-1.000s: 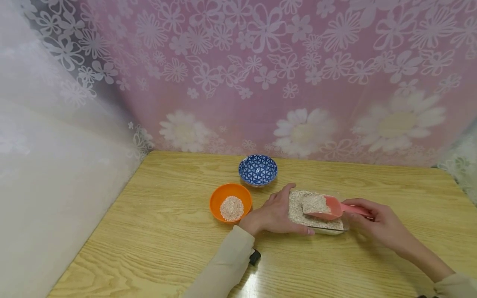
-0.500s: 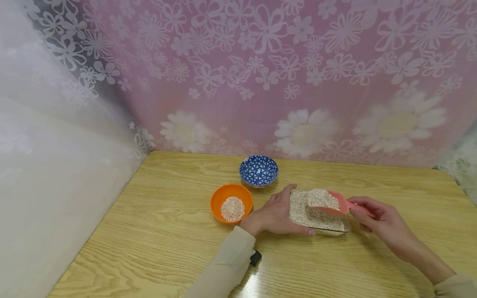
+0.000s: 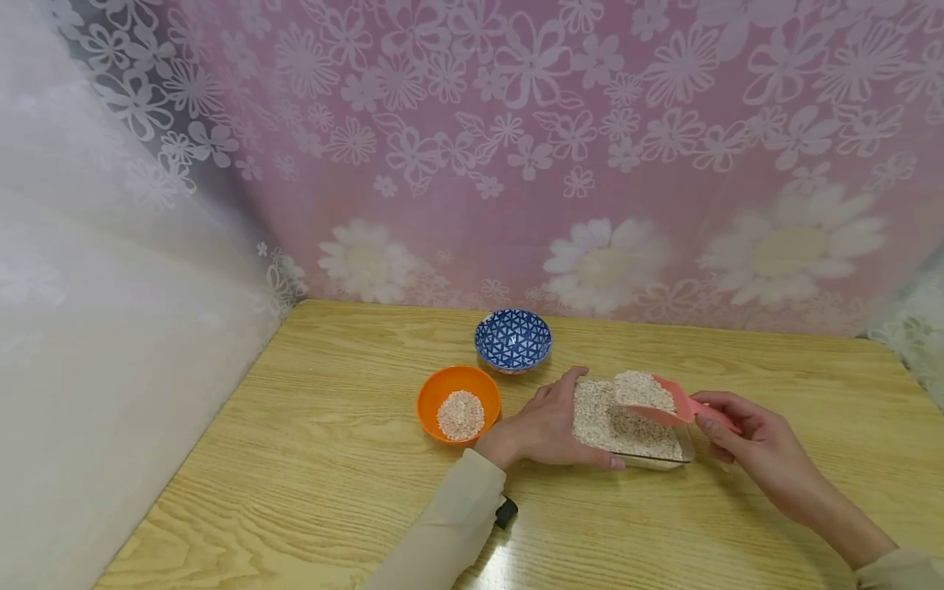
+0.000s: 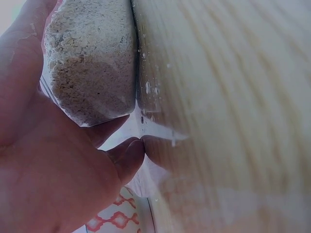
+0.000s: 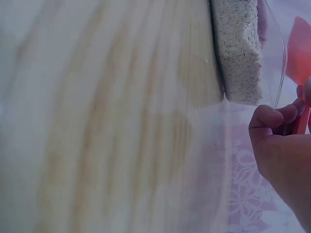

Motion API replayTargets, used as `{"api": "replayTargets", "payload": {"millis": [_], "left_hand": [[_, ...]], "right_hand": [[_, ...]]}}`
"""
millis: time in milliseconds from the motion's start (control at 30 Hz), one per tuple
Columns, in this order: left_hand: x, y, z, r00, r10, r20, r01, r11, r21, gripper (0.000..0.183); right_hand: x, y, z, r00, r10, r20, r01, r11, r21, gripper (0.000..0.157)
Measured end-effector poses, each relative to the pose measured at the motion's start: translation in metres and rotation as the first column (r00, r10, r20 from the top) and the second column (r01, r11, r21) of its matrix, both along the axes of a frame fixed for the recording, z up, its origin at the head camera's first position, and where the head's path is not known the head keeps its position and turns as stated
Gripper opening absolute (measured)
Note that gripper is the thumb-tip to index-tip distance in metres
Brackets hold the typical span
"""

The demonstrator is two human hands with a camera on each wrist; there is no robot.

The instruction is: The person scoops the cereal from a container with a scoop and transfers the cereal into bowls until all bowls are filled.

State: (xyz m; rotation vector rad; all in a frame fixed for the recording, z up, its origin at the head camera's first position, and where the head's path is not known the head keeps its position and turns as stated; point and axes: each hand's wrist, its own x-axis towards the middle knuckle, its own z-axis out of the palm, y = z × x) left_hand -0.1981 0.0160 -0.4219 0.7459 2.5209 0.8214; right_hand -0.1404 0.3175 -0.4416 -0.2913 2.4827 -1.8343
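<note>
Your right hand (image 3: 763, 447) grips the handle of the pink scoop (image 3: 683, 401), thumb and fingers closed on it. The scoop is heaped with pale flakes and held above the right part of the clear container (image 3: 656, 463), its handle pointing toward the table's right edge. The container sits right of the middle of the table (image 3: 295, 467), filled with the same kind of flakes. Your left hand (image 3: 546, 426) clasps the container's left end, the thumb along the side nearer you and the fingers reaching to the far corner.

Just left of your left wrist stands the orange bowl (image 3: 433, 393), with a small pile of flakes in its bottom. The blue-and-white bowl (image 3: 512, 338) stands behind it, slightly to the right, near the table's back edge. Past that edge hangs a pink floral curtain (image 3: 457, 180).
</note>
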Motion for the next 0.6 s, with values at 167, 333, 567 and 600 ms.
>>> {"api": "replayTargets", "payload": {"millis": [167,333,567,600], "left_hand": [[0.001,0.000,0.001,1.000,-0.003,0.003,0.003,1.000,0.000,0.123],[0.001,0.000,0.002,1.000,-0.010,0.002,0.010,1.000,-0.011,0.126],[0.001,-0.001,0.010,0.998,-0.037,-0.041,0.036,0.999,-0.039,0.129],[0.001,-0.002,0.013,0.998,-0.035,-0.054,0.033,0.999,-0.025,0.127]], "right_hand": [[0.000,-0.001,-0.001,1.000,0.016,0.004,-0.015,0.999,-0.029,0.027],[0.000,-0.001,0.000,1.000,0.017,0.010,-0.016,0.999,-0.036,0.027],[-0.001,-0.001,0.003,1.000,0.011,0.011,-0.010,0.999,-0.047,0.027],[-0.001,-0.001,0.003,1.000,0.010,0.010,-0.010,0.999,-0.042,0.027]]}}
